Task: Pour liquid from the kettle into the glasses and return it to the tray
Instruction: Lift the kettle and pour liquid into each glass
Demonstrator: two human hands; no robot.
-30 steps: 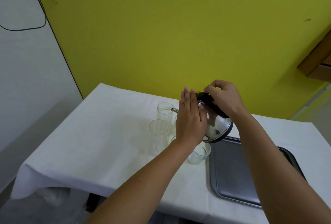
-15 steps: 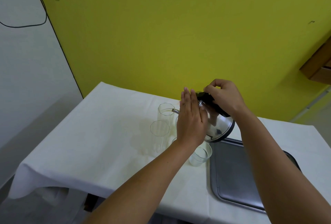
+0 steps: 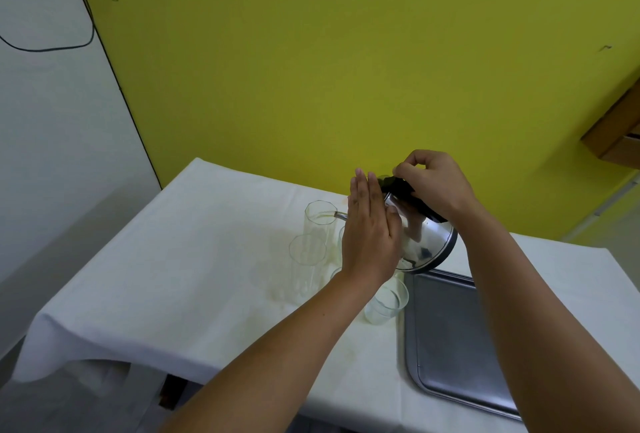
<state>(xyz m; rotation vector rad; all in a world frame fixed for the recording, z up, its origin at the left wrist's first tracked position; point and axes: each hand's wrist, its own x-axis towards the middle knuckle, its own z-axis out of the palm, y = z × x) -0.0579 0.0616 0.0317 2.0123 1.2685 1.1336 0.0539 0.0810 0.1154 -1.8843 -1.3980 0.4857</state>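
Yellow wall behind, white-clothed worktop (image 3: 194, 259) up front. Kettle (image 3: 424, 242) is tipped in the air between both hands, spout over the far glass (image 3: 320, 216). Shiny steel, probably heavy-ish and slick, so the black handle is the spot to grab. Right hand (image 3: 433, 187) is curled tight around that handle; left hand (image 3: 370, 235) is flat, fingers together, pressed against the kettle's side. Tray (image 3: 450, 346) sits under the right forearm.

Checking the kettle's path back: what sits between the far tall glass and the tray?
In the head view, the left hand and tilted kettle fill that stretch, above the table.
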